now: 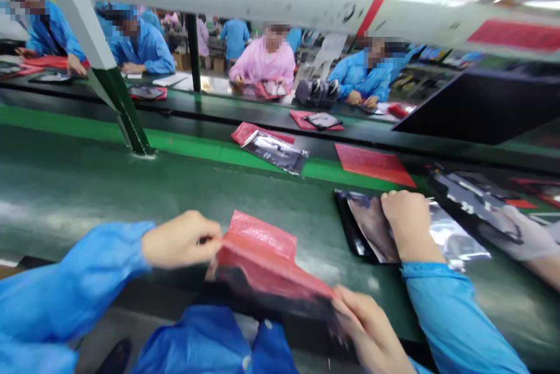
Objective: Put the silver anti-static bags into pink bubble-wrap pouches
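My left hand [186, 240] pinches the upper left corner of a red bubble-wrap bag [266, 254]. At its lower right end, my right hand [370, 324] grips the same bag between thumb and fingers. The bag is stretched tilted between both hands, above the near edge of the green bench, with a flap standing up at the back. A dark, blurred sheet or packet [271, 298] hangs along the side of the bag toward me; whether it is inside or in front, I cannot tell.
A co-worker's bare hand [409, 225] presses on dark and silvery packets [371, 234] at right. Beyond it, a gloved hand [525, 234] touches another packet. Farther back lie a clear-fronted packet [275, 151] and a red bag [374, 164]. A post [126, 108] rises at left.
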Motion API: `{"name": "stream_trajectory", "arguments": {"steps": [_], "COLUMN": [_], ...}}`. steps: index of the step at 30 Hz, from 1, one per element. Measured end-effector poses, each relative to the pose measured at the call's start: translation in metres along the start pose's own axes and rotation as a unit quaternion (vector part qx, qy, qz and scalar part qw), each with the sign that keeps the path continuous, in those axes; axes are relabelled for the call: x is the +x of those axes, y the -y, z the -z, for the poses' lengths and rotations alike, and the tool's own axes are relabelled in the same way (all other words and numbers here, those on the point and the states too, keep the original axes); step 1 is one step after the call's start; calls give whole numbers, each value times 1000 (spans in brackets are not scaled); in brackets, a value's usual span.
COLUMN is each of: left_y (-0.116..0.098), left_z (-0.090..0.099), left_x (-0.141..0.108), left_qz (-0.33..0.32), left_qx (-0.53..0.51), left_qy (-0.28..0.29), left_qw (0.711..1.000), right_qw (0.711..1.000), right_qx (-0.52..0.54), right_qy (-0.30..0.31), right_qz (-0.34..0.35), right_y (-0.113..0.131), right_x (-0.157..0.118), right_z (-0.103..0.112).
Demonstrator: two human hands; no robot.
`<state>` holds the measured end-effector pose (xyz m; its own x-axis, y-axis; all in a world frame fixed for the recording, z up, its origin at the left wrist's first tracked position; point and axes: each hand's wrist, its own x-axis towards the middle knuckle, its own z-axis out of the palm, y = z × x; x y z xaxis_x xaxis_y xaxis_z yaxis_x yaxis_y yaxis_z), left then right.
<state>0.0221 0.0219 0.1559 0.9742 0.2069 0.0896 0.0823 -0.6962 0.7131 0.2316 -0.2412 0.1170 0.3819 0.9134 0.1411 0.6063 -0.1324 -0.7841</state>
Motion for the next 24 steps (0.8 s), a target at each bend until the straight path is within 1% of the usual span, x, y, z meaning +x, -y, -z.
{"name": "stream_trajectory", "arguments": {"steps": [2,3,4,6,8,10,13,14,16,18,19,20,21,22,23,24], "left_y": [-9,-14,-19,-27,-29,-27,-19,-16,-9,-1,5,12,22,33,46,60], "left_z": [36,51,65,83,95,105,126,135,154,167,170,170,167,161,152,140], "left_x": [26,35,40,45,47,49,48,44,29,4,-12,-30,-48,-68,-88,-108], "left_qz": [34,46,55,63,65,76,110,120,141,165,179,196,216,240,269,302], "left_qx": [-64,-88,-107,-133,-152,-159,-144,-136,-115,-105,-109,-116,-125,-132,-136,-136], "left_qy": [11,18,27,34,19,-18,-92,-119,-176,-254,-293,-329,-364,-401,-436,-475], "left_qw": [997,995,992,988,986,984,979,976,967,947,933,916,897,874,848,815], "right_qw": [1000,1000,1000,1000,999,999,996,995,990,976,966,956,948,940,936,931], "right_qx": [9,12,13,14,17,32,36,41,63,81,86,90,89,83,74,54], "right_qy": [8,5,-2,-19,-19,7,60,70,63,38,26,20,20,25,32,38], "right_qz": [20,22,19,18,24,28,46,59,113,197,242,278,306,330,343,360], "right_y": [20,28,34,40,44,51,78,91,116,132,134,130,119,103,79,51], "right_x": [34,48,62,88,113,139,176,187,204,215,218,219,219,218,215,212], "right_z": [23,33,41,50,53,50,40,34,17,-9,-26,-45,-66,-88,-109,-127]}}
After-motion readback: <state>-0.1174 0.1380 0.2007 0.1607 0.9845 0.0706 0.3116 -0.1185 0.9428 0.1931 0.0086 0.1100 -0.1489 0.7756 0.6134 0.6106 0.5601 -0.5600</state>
